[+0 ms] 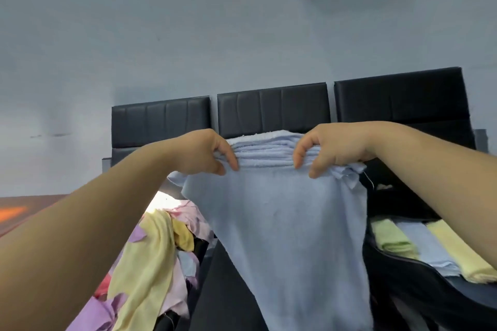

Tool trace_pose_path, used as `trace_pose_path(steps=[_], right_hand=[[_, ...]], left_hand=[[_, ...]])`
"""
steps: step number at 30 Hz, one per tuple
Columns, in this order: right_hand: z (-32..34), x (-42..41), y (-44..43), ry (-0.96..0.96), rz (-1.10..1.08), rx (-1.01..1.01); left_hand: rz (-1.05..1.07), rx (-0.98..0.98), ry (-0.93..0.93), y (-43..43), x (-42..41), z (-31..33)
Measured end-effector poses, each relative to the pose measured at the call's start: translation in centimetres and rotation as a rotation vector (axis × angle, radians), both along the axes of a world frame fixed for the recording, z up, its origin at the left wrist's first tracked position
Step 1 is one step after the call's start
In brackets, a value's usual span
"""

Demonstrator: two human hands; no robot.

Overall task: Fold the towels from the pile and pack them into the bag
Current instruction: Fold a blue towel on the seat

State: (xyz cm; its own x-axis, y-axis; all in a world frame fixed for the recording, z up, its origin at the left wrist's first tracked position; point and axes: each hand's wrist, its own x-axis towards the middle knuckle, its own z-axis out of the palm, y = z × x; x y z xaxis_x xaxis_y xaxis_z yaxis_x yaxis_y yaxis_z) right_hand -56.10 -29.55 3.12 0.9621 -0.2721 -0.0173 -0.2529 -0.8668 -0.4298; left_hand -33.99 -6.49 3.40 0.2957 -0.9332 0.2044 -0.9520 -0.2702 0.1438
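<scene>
Pale blue terry, the towel [290,223] hung in the air in front of the person, held up by its top edge so that the rest could drop straight and shed its creases before folding. The left hand [200,153] and the right hand [333,148] each pinched that edge between thumb and curled fingers. They were fairly close together, and the cloth between them was gathered into a stack of small pleats, probably to take in the width or to find the corners. Low on the left lay the pile [153,244], a loose heap of yellow, lilac and pink cloths, within easy reach for the next pick. Low on the right the dark bag [390,274] lay open with folded towels [419,244] in green, blue and yellow side by side inside, so the packing looked partly done. Black padded chairs [273,110] stood against the wall behind.
</scene>
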Motion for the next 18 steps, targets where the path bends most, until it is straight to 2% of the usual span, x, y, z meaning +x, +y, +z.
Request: trace_pose_path(steps=[5,9,14,18], right_hand=[[-0.4,3.2,-2.1,-0.071,-0.022,-0.099],[-0.7,6.3,-3.8,-0.121,-0.039,-0.102],[-1.1,11.6,-6.2,-0.269,-0.049,-0.221],[0.1,15.1,-8.0,-0.397,-0.109,-0.319]], left_hand=[[0.036,-0.058,-0.052,-1.8,2.3,-0.2],[0.077,-0.085,-0.117,-4.2,4.9,-1.1],[0.169,-0.083,-0.222,-7.5,8.9,-0.7],[0.249,-0.158,-0.343,-9.3,12.0,1.7]])
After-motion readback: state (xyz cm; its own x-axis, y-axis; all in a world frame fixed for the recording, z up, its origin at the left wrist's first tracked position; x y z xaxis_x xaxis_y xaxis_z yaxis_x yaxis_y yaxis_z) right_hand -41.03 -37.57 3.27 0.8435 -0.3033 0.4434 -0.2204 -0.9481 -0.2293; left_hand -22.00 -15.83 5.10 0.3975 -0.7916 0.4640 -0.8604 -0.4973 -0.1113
